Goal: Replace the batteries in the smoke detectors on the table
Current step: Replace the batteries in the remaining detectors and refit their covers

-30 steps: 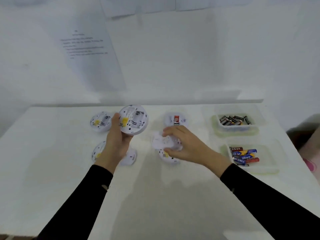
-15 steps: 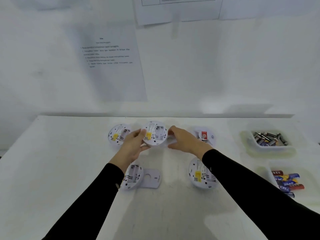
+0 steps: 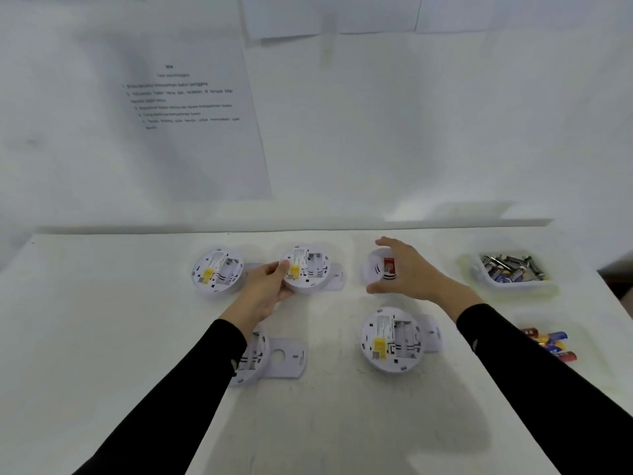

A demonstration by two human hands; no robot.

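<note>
A clear plastic tub (image 3: 513, 286) holds dark cylindrical batteries (image 3: 510, 269); the left hand (image 3: 263, 296) clamps its fingers on a round white detector (image 3: 308, 269), the right hand (image 3: 411, 272) spreads its fingers apart

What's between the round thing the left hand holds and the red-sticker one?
Head view: a flat white plate pokes out behind the held detector, then bare table before the red-sticker detector.

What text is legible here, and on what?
Nothing can be quoted.
White paper sheet on the wall: numbered printed lines, blurred.
Yellow and white labels on the upturned round white smoke detectors: too small.
Red patch on the face-up white detector: unreadable.
Blue and red batteries: print blurred.
</note>
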